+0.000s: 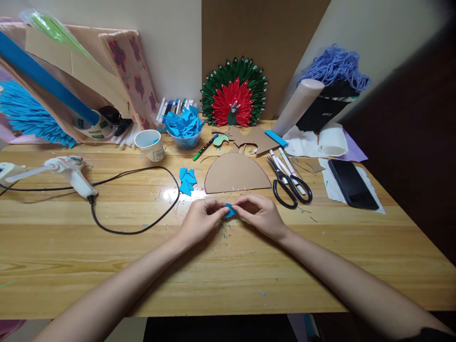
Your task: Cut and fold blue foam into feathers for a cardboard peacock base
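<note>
A small blue foam or paper piece (231, 211) is pinched between the fingertips of both my hands, just above the table. My left hand (204, 216) grips its left side with thumb and fingers. On its right side, my right hand (261, 214) holds it the same way. Right behind my hands lies a half-round cardboard piece (235, 173) with a dark outline. To the left of that sits a small pile of cut blue pieces (187, 181). Black-handled scissors (290, 185) lie to the right, partly over white markers (285, 164).
A hot glue gun (73, 173) with its looped cord lies left. Behind stand a paper cup (150, 145), a bowl of blue pieces (185, 128) and a red-green peacock craft (234, 95). A phone (352, 184) rests at right. Small scraps dot the wooden table (199, 280).
</note>
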A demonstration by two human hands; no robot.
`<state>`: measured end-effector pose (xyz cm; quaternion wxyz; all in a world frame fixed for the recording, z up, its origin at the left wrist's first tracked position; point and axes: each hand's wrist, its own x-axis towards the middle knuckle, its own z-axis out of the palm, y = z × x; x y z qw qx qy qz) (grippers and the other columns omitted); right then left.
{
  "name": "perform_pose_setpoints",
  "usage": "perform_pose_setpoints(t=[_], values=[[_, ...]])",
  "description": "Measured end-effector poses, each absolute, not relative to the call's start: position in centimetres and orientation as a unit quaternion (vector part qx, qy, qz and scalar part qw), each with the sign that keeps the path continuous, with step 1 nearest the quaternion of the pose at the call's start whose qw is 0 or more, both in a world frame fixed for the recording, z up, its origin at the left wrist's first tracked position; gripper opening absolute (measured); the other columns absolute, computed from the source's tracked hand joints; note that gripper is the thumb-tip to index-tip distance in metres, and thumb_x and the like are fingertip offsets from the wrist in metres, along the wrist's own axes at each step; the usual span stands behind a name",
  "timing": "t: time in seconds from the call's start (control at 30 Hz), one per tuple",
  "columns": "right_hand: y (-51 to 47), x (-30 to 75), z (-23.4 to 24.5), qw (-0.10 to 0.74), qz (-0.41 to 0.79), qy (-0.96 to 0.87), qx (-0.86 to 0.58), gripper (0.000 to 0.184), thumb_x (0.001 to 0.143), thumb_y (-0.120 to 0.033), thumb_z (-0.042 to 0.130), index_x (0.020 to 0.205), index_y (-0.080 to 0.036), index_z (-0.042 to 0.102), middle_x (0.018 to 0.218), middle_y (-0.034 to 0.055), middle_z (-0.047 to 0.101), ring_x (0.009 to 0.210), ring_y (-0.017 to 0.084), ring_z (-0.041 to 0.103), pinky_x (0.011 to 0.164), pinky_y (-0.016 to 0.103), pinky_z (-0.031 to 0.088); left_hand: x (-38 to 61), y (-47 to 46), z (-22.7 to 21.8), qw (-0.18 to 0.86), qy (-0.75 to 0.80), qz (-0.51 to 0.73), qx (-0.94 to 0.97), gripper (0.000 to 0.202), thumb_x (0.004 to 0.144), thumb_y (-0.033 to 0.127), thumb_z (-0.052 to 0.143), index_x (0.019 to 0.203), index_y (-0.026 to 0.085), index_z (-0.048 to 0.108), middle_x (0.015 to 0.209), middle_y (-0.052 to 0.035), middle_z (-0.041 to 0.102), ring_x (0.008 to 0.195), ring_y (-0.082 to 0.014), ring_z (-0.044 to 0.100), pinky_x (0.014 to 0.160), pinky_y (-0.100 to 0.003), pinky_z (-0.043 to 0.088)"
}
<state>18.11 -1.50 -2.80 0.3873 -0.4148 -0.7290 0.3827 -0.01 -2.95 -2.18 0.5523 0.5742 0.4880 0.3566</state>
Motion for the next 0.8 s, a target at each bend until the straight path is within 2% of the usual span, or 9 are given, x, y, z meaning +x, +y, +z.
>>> perform_pose_setpoints(t=[0.17,0.27,0.4,0.5,0.6,0.7,0.8], values=[[-1.57,18.18,-2.36,0.372,0.317,-0.776,-0.399,0.006,0.082,-0.025,0.058,0.080,-0.022,0.063,0.076,0.0014,0.065,0.070,0.014,0.061,0.066,0.029,0.050,-0.03,-2.94,-2.16,0.542,0.491,0.348,0.586,0.016,0.078,0.028,0.058,0.075,0.014,0.063,0.074,-0.0051,0.066,0.068,-0.0146,0.059,0.064,-0.026,0.045],[-1.53,18.21,-2.53,0.384,0.317,-0.771,-0.398,0.005,0.083,-0.024,0.057,0.085,-0.022,0.062,0.078,0.0017,0.066,0.070,0.014,0.061,0.067,0.029,0.051,0.03,-2.92,-2.23,0.544,0.493,0.362,0.575,0.016,0.078,0.029,0.059,0.074,0.014,0.060,0.073,-0.0040,0.065,0.067,-0.0134,0.058,0.063,-0.025,0.045],[-1.29,18.30,-2.64,0.401,0.338,-0.779,-0.344,0.013,0.080,-0.021,0.062,0.092,-0.022,0.063,0.085,0.0029,0.066,0.076,0.014,0.062,0.069,0.028,0.053,-0.02,-2.70,-2.30,0.595,0.486,0.385,0.511,0.016,0.075,0.030,0.061,0.076,0.014,0.057,0.069,-0.0023,0.064,0.064,-0.0124,0.060,0.064,-0.026,0.047],[-1.14,18.36,-2.50,0.398,0.337,-0.795,-0.309,0.012,0.078,-0.020,0.065,0.090,-0.023,0.066,0.086,0.0033,0.066,0.079,0.015,0.062,0.071,0.029,0.052,-0.14,-2.49,-2.25,0.627,0.478,0.388,0.478,0.018,0.075,0.029,0.062,0.081,0.013,0.057,0.066,-0.0016,0.064,0.062,-0.0118,0.061,0.064,-0.026,0.048],[-1.13,18.39,-2.47,0.406,0.339,-0.789,-0.312,0.012,0.078,-0.020,0.065,0.090,-0.023,0.067,0.086,0.0035,0.067,0.079,0.015,0.062,0.072,0.030,0.051,-0.25,-2.43,-2.04,0.633,0.475,0.377,0.481,0.028,0.076,0.030,0.062,0.097,0.012,0.057,0.066,-0.0016,0.064,0.063,-0.0125,0.061,0.067,-0.028,0.050],[-1.19,18.35,-2.61,0.415,0.381,-0.744,-0.359,0.007,0.077,-0.023,0.067,0.084,-0.022,0.068,0.082,0.0034,0.068,0.076,0.015,0.062,0.070,0.030,0.050,-0.26,-2.60,-1.76,0.607,0.472,0.382,0.513,0.041,0.078,0.034,0.061,0.112,0.014,0.054,0.081,-0.0060,0.065,0.079,-0.0162,0.063,0.073,-0.031,0.051],[-1.19,18.18,-2.68,0.425,0.485,-0.642,-0.415,0.010,0.076,-0.029,0.067,0.077,-0.020,0.065,0.071,0.0011,0.065,0.059,0.012,0.059,0.055,0.025,0.048,-0.11,-2.88,-1.68,0.554,0.455,0.391,0.577,0.039,0.072,0.034,0.067,0.107,0.017,0.060,0.113,-0.0113,0.058,0.101,-0.0196,0.058,0.083,-0.032,0.049]])
